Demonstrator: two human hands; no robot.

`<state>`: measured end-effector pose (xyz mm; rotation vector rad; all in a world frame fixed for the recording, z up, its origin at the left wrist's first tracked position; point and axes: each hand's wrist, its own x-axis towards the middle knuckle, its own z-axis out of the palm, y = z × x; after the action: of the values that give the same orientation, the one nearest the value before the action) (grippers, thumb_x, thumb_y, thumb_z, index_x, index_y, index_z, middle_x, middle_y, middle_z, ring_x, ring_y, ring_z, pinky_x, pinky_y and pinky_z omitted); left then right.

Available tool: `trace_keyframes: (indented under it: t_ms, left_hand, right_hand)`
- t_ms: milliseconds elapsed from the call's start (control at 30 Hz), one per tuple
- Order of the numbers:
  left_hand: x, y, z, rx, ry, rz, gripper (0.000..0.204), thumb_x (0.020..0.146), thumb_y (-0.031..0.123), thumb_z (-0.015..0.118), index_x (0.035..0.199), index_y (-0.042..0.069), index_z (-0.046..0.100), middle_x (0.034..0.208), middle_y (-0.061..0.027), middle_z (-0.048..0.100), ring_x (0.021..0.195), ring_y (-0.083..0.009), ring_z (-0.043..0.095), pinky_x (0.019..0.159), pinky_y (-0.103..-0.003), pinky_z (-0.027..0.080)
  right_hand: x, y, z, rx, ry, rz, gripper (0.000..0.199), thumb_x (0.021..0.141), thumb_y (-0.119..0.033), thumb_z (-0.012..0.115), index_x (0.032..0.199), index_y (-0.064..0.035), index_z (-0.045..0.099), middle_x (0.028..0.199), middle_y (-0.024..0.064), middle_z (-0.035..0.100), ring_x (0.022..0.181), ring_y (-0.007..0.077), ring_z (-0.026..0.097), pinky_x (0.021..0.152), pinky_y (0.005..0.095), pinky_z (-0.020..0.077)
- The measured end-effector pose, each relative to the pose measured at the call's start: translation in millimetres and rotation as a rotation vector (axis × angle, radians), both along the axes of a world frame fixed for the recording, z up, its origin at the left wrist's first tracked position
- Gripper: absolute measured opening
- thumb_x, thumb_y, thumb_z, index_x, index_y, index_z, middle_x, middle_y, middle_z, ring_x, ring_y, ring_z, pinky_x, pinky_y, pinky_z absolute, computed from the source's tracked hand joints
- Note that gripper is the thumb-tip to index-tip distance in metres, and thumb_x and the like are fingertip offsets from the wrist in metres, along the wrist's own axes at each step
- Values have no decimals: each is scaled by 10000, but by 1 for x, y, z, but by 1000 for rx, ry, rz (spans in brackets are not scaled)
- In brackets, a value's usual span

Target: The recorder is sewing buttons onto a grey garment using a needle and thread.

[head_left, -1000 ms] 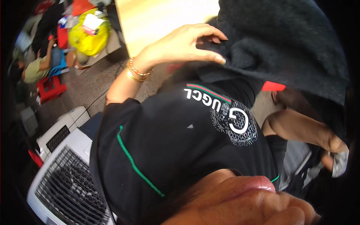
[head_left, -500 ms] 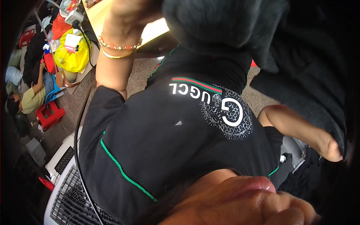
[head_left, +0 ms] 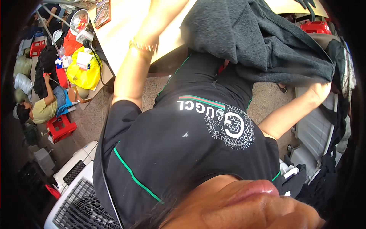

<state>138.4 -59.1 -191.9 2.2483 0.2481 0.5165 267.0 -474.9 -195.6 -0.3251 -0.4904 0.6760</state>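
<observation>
A dark grey cloth piece (head_left: pixel 248 42), soft and thick-looking, hangs in folds over the table's near edge and above my lap. At its right end my right hand (head_left: pixel 320 92) grips the lower corner, with most of the fingers hidden by the fabric. My left hand (head_left: pixel 166 11) reaches over the table beside the cloth's left side. Its fingers run past the upper edge of the picture, so I cannot see whether they touch anything. A bracelet (head_left: pixel 143 45) circles the left wrist.
A pale table (head_left: pixel 122 42) lies ahead, with a framed item (head_left: pixel 103 13) at its left. Left stand a yellow plastic bag (head_left: pixel 85 74), a red stool (head_left: pixel 61 128) and a seated person (head_left: pixel 45 105). A fan unit (head_left: pixel 84 202) is close at lower left. Dark fabric (head_left: pixel 316 194) heaps at right.
The grey cloth has dropped away from close in front of me toward the table. My right hand has moved forward with its corner, and my left hand has shifted forward and rightward.
</observation>
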Motion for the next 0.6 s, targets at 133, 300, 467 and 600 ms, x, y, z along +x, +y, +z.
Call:
trace_keyframes:
  t_ms: [133,300,467,600]
  left_hand:
    - [-43,-60,-37,160,152,-79,568,779,590,711,935,48,638,758,-91,637,701,-218,637,667,-355,511]
    - [-20,-64,-104,398,211,1,434,762,344,750,1003,21,588,767,-159,667,742,-341,681,672,-422,546]
    - [-25,-12,-74,-883,73,-383,166,883,97,679,1021,46,604,910,-20,668,799,-87,626,707,-234,515]
    - [-35,67,-48,-1561,-101,-709,320,1008,143,416,1261,-11,539,1201,-161,649,1111,-272,631,1016,-482,466]
  right_hand:
    - [22,5,-26,48,26,37,405,1026,-175,372,1339,58,481,1454,216,432,1333,325,427,1160,493,283]
    - [40,-28,-45,105,41,60,404,1028,-170,361,1340,60,478,1459,214,426,1335,323,423,1160,488,285]
    - [15,-84,-58,-115,263,-414,323,996,-144,464,1207,83,553,1342,231,526,1245,313,498,1133,462,341]
    - [10,-132,-92,37,193,-329,344,1016,-129,425,1248,107,522,1402,239,474,1291,324,459,1148,459,331]
